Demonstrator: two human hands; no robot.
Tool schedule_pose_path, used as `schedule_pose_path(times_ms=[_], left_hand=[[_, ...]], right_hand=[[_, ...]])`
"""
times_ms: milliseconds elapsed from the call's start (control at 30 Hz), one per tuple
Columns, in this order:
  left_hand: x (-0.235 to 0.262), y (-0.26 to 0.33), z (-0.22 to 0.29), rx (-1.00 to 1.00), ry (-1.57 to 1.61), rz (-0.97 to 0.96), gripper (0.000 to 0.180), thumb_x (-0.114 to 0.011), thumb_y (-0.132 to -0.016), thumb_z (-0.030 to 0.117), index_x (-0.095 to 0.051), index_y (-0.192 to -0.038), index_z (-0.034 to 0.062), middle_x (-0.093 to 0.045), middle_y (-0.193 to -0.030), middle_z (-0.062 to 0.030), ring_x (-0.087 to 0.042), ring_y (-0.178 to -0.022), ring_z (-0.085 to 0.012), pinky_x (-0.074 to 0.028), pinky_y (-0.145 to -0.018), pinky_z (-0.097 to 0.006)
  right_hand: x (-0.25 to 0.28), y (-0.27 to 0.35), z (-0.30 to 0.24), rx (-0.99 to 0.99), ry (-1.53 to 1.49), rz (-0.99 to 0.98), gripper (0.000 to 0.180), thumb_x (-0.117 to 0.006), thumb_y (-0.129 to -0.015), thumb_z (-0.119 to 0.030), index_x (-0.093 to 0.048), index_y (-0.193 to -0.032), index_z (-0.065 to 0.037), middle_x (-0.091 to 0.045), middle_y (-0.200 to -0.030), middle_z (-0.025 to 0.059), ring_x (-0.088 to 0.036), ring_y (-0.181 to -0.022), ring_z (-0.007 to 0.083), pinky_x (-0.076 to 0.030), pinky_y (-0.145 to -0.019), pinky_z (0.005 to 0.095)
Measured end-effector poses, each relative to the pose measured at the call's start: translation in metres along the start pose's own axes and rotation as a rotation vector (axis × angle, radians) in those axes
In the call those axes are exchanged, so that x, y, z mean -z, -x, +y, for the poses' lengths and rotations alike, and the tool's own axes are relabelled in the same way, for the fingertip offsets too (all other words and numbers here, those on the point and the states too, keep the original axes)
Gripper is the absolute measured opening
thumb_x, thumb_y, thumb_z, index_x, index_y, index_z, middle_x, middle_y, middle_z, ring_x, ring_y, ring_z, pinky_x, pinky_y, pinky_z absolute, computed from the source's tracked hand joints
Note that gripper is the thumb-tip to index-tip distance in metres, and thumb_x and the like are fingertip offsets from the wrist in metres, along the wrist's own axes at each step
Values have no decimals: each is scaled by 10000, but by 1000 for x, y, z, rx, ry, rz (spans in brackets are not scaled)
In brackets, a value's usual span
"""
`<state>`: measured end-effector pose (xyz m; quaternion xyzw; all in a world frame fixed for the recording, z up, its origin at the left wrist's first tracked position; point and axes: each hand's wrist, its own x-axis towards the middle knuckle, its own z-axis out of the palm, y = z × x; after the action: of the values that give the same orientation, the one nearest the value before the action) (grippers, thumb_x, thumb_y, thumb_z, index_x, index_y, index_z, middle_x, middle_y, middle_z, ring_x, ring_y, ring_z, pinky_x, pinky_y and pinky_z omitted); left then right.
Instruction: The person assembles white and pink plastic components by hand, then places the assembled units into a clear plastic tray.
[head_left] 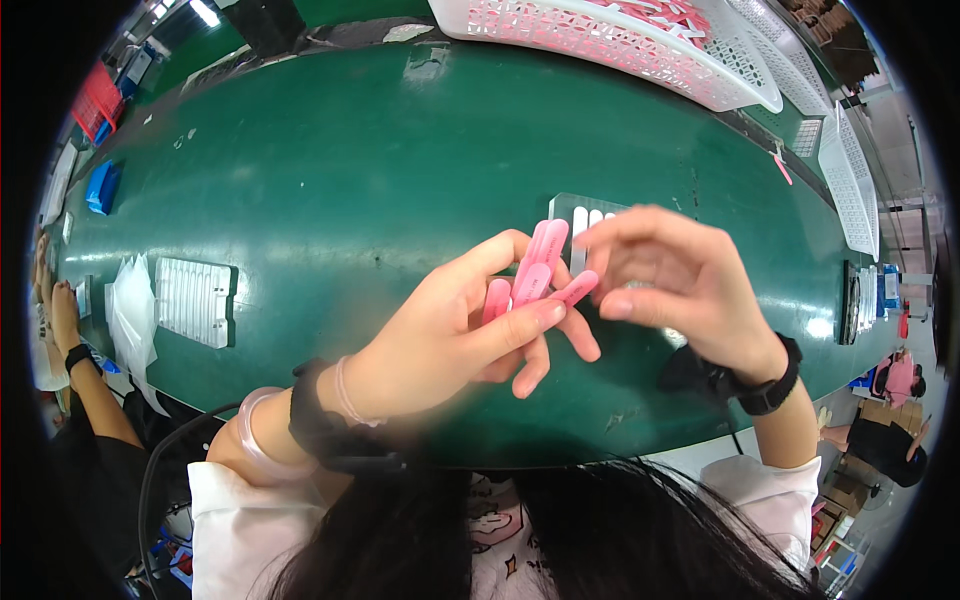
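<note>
My left hand (460, 310) is closed around several slim pink nail files (541, 245) with rounded ends and small dark print. They fan out between its thumb and fingers at differing angles. One pink file points right, its tip close to the right fingertips. My right hand (680, 285) is open, with thumb and fingers apart and curved, and no held thing shows in it. Beneath and behind it lies a clear slotted tray (565, 207) with white strips (580, 228) standing side by side. The right hand hides much of that tray.
A white perforated basket (600, 50) full of pink and white pieces stands at the far edge. Another clear slotted tray (192, 300) lies left beside a white plastic sheet (131, 310). A blue block (102, 187) sits farther left. A co-worker's arm (100, 395) is at the left.
</note>
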<state>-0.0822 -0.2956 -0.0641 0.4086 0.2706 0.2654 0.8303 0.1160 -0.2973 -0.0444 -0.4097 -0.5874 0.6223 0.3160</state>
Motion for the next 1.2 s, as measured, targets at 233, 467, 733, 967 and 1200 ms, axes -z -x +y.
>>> schedule_pose_path(times_ms=[233,467,733,967,1200], left_hand=[[4,0,0,92,67,-10,205,-436,-872,112,-376,-1045,19,-567,-788,-138,-478,-481,-77,-265,-386,-159],[6,-2,-12,-9,131,-62,197,-407,-879,90,-374,-1058,15,-515,-977,-199,-509,-609,-102,-320,-463,-175],[0,0,-1,44,-1,-19,182,-410,-889,120,-381,-1030,9,-585,-827,-196,-489,-470,-86,-298,-398,-160],[3,0,-1,89,-19,-46,177,-418,-887,134,-399,-1010,8,-583,-770,-182,-489,-450,-82,-263,-363,-151],[6,-1,-6,125,11,24,236,-440,-880,193,-418,-989,-15,-557,-852,-116,-468,-527,-90,-340,-456,-182]], right_hand=[[14,-3,0,42,-157,151,103,-577,-768,-6,-565,-844,62,-593,-773,102,-577,-687,122,-471,-628,225],[59,-20,5,-234,446,212,180,-641,-713,-79,-569,-806,57,-564,-645,40,-536,-594,70,-415,-533,169],[40,-9,13,33,1049,209,358,-694,-644,-163,-546,-923,6,-487,-761,64,-464,-715,177,-410,-668,265],[-4,3,-1,-52,-66,72,176,-596,-765,-21,-561,-923,49,-586,-840,71,-552,-778,107,-466,-703,238],[15,9,-3,288,653,400,101,-569,-733,49,-548,-832,50,-596,-754,88,-580,-668,152,-473,-640,237]])
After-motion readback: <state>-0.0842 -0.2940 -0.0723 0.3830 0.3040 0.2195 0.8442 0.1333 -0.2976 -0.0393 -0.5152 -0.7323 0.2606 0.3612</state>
